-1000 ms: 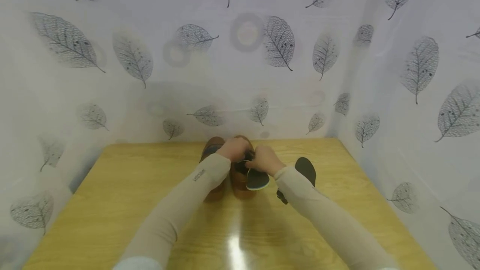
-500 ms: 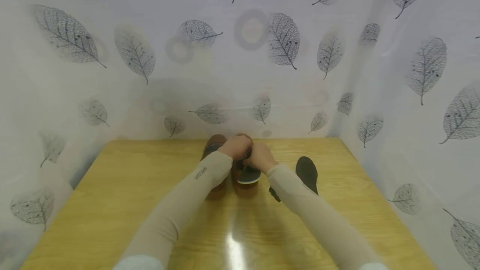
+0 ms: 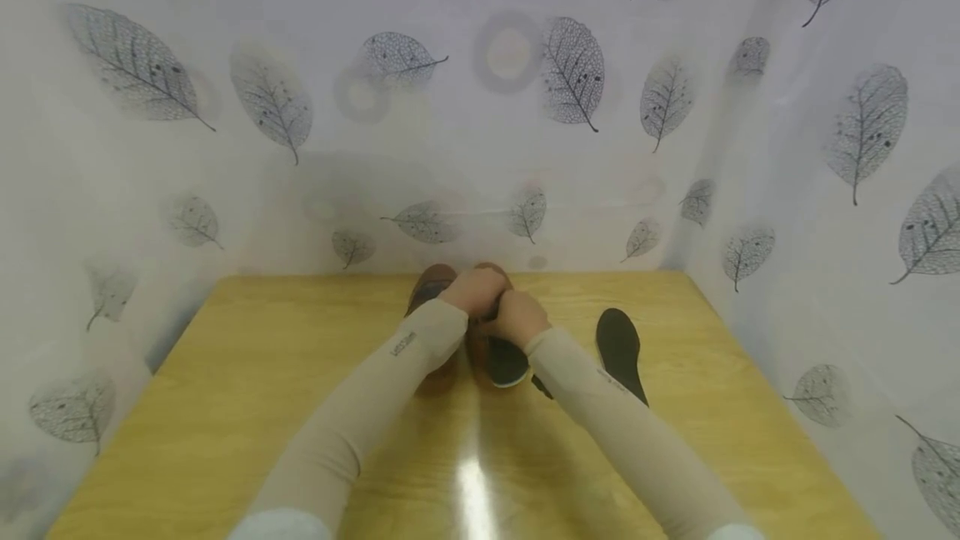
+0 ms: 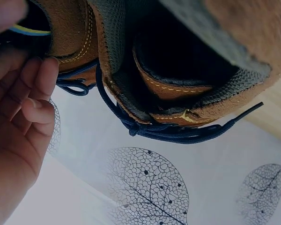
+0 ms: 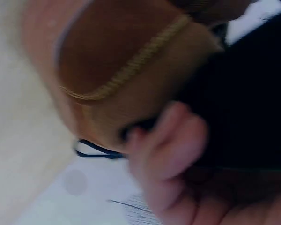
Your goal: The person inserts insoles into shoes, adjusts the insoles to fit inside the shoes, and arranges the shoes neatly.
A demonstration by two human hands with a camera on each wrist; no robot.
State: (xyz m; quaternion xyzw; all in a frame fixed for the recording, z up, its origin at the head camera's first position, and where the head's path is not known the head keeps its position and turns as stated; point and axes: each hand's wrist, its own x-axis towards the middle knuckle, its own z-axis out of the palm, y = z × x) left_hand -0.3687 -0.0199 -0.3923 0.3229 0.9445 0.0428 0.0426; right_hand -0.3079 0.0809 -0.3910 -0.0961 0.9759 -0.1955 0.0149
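Two brown suede shoes stand side by side at the far middle of the table: a left shoe (image 3: 432, 280) and a right shoe (image 3: 489, 268). At the right shoe's opening, my left hand (image 3: 474, 293) grips its upper with bent fingers. My right hand (image 3: 521, 319) pinches a black insole (image 3: 507, 363), whose front part is hidden by the hands and shoe. Its heel end sticks out toward me. In the left wrist view, a yellow and blue edge (image 4: 30, 31) shows inside the opening. Dark blue laces (image 4: 178, 135) hang tied on the left shoe.
A second dark insole (image 3: 618, 344) lies on the wooden table (image 3: 300, 357) to the right, partly covered by my right sleeve (image 3: 622, 415). White curtain (image 3: 337, 182) with a leaf print encloses the table's back and sides.
My right hand has shifted left, closer to my left hand, bringing the insole over the right shoe. The insole's heel end tipped up, then came back down. My left hand stays at the shoe.
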